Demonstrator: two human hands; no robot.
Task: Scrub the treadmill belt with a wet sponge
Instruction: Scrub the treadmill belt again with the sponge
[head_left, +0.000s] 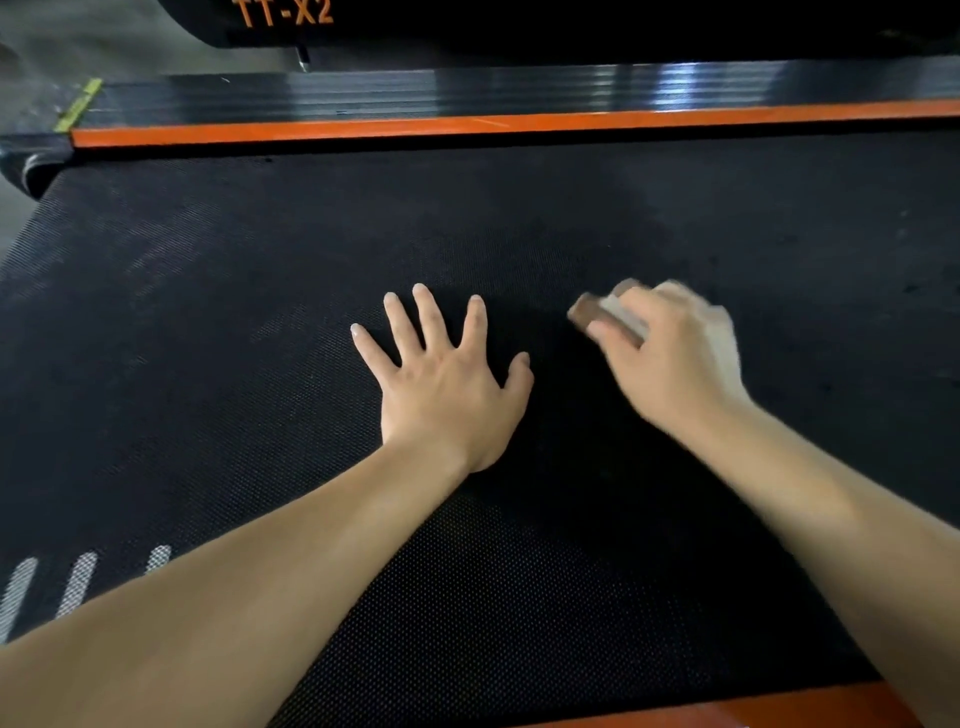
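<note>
Black textured treadmill belt (260, 322) fills most of the view, with an orange strip (519, 123) and a glossy black side rail (467, 91) running along its far edge. Left hand (447, 384) lies flat on the belt near the middle, palm down, fingers straight and spread, holding nothing. Right hand (670, 353) is just beside it, to the right, fingers curled round a sponge (605, 314); sponge looks brown with a pale layer, though motion blur makes that hard to confirm. Sponge appears to be pressed on the belt under the fingertips. Hands apart, not touching each other. Orange "TT-X2" lettering (284, 11) on a dark housing at the top. Pale stripes (78, 582) printed on the belt at lower left.
</note>
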